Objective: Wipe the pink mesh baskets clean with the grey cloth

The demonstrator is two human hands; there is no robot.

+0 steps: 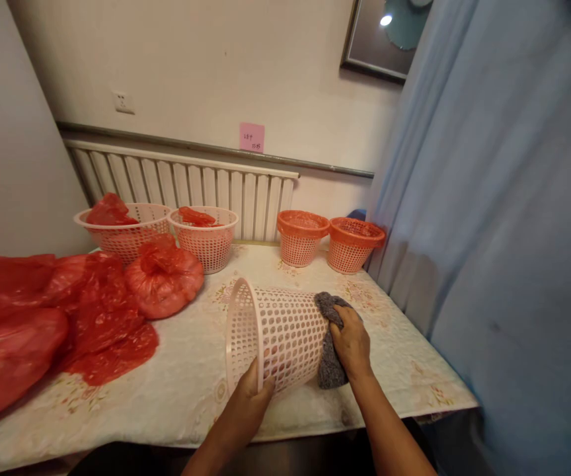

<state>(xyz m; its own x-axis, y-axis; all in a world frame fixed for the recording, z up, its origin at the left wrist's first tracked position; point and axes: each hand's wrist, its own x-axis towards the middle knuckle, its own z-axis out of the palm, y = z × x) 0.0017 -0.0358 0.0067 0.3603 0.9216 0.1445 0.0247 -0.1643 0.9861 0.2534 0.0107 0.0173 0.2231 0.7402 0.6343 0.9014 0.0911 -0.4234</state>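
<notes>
A pale pink plastic wastebasket (290, 330) with a perforated wall lies tilted on its side above the table, its mouth facing left. My left hand (248, 403) is closed on its rim, the thumb inside the mouth and the other fingers partly hidden behind the wall. At the basket's base, my right hand (352, 340) grips a dark grey cloth (332, 373) and presses it against the bottom. The cloth drapes down below my fingers.
Red plastic bags (102, 311) heap on the left of the table (186, 377). Behind stand two pink baskets (206, 244) with red bags inside, and two red-lined baskets (299, 248). A radiator (186, 178) runs along the wall; a blue curtain (454, 198) hangs at right.
</notes>
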